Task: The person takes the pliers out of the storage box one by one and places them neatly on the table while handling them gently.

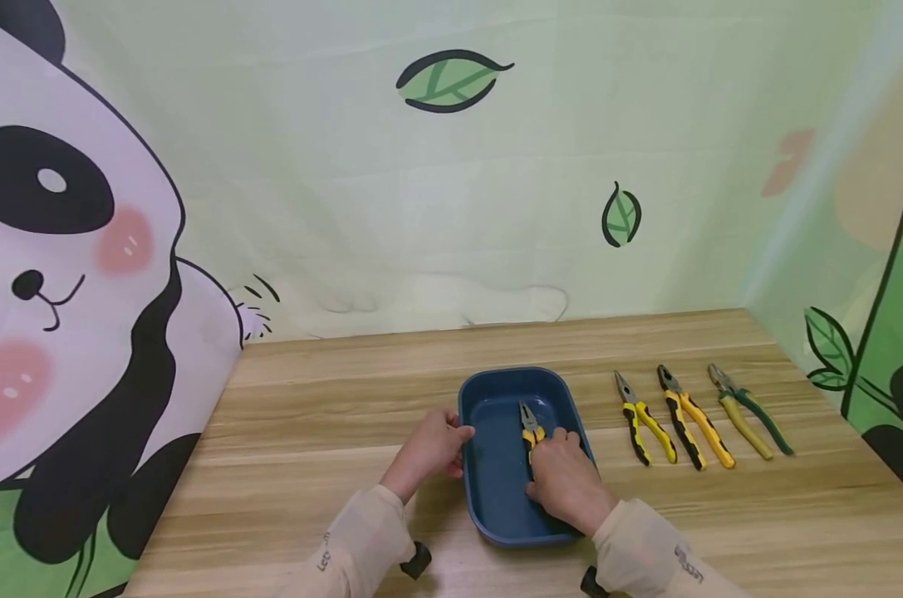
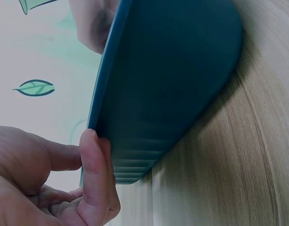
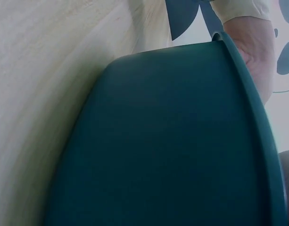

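A dark blue plastic tray (image 1: 496, 490) stands on the wooden table. My left hand (image 1: 436, 444) pinches its left rim between thumb and fingers; the left wrist view shows the fingertips (image 2: 91, 150) against the outer wall of the tray (image 2: 158, 80). Inside the tray, toward its right side, my right hand (image 1: 566, 477) grips a pair of combination pliers (image 1: 528, 419) with yellow-and-black handles. The pliers' jaws point away from me, and the hand covers most of the handles. In the right wrist view the tray wall (image 3: 158, 132) hides the pliers.
Right of the tray lie yellow-and-black long-nose pliers (image 1: 645, 423), orange-and-black combination pliers (image 1: 694, 419) and diagonal cutters (image 1: 746, 415) with green and tan handles, side by side. A printed cloth backdrop (image 1: 331, 183) with a panda rises behind the table.
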